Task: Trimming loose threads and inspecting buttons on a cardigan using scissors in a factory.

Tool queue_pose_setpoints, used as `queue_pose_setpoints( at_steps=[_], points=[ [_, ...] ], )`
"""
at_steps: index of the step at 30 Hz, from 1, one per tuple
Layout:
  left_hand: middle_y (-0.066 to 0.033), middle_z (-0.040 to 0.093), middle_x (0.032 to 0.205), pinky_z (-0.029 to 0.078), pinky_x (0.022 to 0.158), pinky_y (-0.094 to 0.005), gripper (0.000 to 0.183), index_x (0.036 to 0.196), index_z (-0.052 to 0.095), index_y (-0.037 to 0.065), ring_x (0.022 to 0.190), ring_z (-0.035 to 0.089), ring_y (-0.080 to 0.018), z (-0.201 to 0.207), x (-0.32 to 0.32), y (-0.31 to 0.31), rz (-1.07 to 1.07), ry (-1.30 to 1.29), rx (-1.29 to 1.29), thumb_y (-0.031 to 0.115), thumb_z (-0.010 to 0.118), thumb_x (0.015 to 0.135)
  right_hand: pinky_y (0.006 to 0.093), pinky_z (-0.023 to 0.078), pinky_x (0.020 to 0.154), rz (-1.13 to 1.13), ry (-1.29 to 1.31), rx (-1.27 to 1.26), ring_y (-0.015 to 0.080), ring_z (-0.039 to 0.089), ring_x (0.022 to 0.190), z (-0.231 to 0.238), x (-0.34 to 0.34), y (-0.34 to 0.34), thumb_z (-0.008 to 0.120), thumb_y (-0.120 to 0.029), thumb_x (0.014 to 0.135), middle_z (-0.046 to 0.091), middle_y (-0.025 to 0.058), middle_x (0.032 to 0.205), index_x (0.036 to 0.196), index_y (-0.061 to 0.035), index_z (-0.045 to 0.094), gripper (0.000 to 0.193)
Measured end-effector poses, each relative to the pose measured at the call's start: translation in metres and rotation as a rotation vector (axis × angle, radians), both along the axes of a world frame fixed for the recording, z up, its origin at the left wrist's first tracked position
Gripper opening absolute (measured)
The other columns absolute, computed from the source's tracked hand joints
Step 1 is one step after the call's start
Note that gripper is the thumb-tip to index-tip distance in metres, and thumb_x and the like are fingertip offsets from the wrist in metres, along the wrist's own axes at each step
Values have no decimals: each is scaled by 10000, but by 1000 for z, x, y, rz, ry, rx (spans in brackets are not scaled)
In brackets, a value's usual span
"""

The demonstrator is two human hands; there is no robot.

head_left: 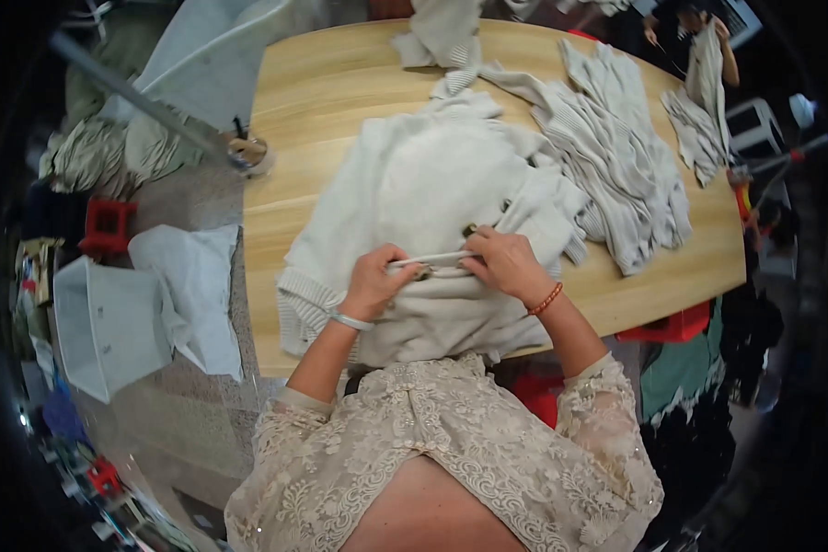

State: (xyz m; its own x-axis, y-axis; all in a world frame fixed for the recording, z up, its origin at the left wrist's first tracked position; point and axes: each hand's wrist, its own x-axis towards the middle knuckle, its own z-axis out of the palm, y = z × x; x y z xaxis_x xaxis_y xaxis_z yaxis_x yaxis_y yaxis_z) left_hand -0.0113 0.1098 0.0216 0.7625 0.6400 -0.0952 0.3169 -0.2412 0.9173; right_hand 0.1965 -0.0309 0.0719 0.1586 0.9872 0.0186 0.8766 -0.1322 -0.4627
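A cream knitted cardigan lies spread over the near part of the wooden table, its ribbed hem at the left. Dark buttons show near its front edge. My left hand pinches a narrow folded edge of the knit. On the same edge, a short way to the right, my right hand closes with thumb and fingers. Between them the strip is drawn nearly straight, with a button beside the left fingertips. Whether anything small is hidden under the right fingers I cannot make out.
More cream knitwear is heaped on the table's right side, with another piece at the far edge. A white bin and a red stool stand on the left. At the far right a person holds up a garment.
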Motion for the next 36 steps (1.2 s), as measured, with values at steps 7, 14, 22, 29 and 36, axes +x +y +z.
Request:
queue_pose_setpoints(
  at_steps=[7,14,22,29,36],
  points=[
    [-121,589,861,459,677,-379,154,931,603,27,754,576,-301,25,59,-16,-110,-142,433,70,649,791,409,487,633,-98,53,71,318,617,740,-6,21,-26,608,-165,842,589,97,855,915,-71,614,119],
    [-171,606,875,483,736,-440,150,904,627,28,829,585,-369,-2,106,-22,-170,89,426,89,622,767,411,491,627,-97,120,123,329,607,743,-11,6,-18,610,-117,816,586,100,851,963,-80,617,152],
    [-133,662,699,490,614,-338,168,738,666,5,653,624,-229,-10,118,-22,-133,2,-99,171,691,732,396,505,642,-193,281,242,332,627,755,-26,3,-25,638,-13,773,619,138,869,993,-70,596,231],
    [-86,669,681,478,592,-279,156,755,684,-10,629,591,-119,-15,112,-21,-89,-60,-242,141,723,741,408,499,665,-79,130,305,353,616,778,-24,3,-22,609,-8,801,605,190,919,1198,-9,525,406],
    [-117,674,816,485,662,-302,274,937,658,-16,716,614,-171,9,95,-10,-434,-81,-173,181,700,750,432,479,690,-46,144,178,390,584,801,-19,13,-18,574,-9,810,577,203,914,1152,-15,553,343]
  ],
)
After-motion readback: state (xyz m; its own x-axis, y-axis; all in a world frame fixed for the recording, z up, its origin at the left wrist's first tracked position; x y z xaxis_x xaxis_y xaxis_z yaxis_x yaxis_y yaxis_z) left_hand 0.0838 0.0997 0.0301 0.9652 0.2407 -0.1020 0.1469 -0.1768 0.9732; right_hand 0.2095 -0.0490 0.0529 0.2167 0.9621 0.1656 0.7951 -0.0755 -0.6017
